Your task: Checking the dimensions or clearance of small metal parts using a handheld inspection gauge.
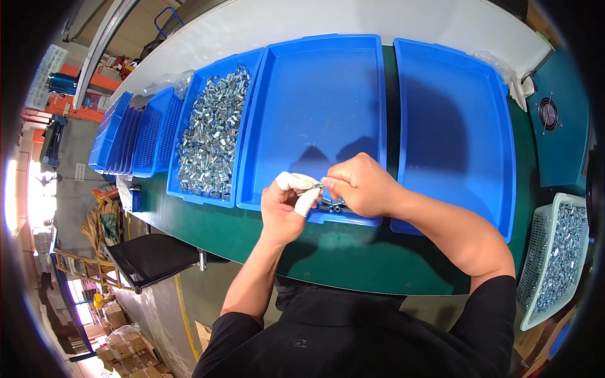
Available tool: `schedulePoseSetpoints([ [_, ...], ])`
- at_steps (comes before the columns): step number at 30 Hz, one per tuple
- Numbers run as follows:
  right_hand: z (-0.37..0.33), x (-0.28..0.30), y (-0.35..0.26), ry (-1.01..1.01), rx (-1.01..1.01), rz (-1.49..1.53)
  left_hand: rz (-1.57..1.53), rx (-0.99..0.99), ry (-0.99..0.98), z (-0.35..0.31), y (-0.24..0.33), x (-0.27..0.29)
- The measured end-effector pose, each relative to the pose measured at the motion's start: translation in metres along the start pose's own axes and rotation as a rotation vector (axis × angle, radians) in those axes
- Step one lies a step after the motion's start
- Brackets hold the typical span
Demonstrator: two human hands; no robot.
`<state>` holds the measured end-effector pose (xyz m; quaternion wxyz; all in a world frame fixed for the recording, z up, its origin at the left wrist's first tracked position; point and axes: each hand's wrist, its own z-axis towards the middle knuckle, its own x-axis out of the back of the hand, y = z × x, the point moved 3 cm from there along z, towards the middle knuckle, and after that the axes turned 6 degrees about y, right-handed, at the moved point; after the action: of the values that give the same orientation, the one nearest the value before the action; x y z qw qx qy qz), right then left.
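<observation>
Over the near edge of the broad blue plastic tray (315, 94), I'd keep the left hand (285, 206), in white finger covers (305, 203), steady while it and the bare right hand (360, 186) pinch one small silvery metal piece (320, 185).

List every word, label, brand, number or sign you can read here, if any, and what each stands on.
None can be read.
Black shirt: a small mark, too small to read.
Pale sheet, upper left: too blurred to read.
Small white card, left: too small to read.
</observation>
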<state>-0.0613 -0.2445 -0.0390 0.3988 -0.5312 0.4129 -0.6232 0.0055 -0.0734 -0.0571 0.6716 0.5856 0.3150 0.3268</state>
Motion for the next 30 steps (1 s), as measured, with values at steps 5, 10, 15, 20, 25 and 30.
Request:
schedulePoseSetpoints([
  [5, 0.001, -0.002, -0.001, -0.062, -0.200, 0.099, 0.096, -0.088, 0.057, -0.002, -0.002, 0.001],
  [10, -0.003, -0.008, 0.004, 0.006, 0.006, 0.065, 0.378, -0.174, -0.010, 0.002, 0.013, 0.010],
  [15, 0.006, 0.004, 0.006, 0.105, -0.108, 0.112, 0.487, -0.224, 0.427, 0.018, 0.022, 0.092],
  [20, 0.005, 0.003, 0.009, 0.098, -0.051, 0.103, 1.129, -0.463, 0.522, 0.033, 0.039, 0.104],
  [25, 0.004, 0.002, 0.013, 0.139, -0.075, 0.143, 0.828, -0.219, -0.207, 0.024, 0.023, 0.029],
  [30, 0.005, 0.000, 0.013, 0.132, -0.069, 0.164, 0.930, -0.080, -0.393, 0.031, 0.009, 0.018],
])
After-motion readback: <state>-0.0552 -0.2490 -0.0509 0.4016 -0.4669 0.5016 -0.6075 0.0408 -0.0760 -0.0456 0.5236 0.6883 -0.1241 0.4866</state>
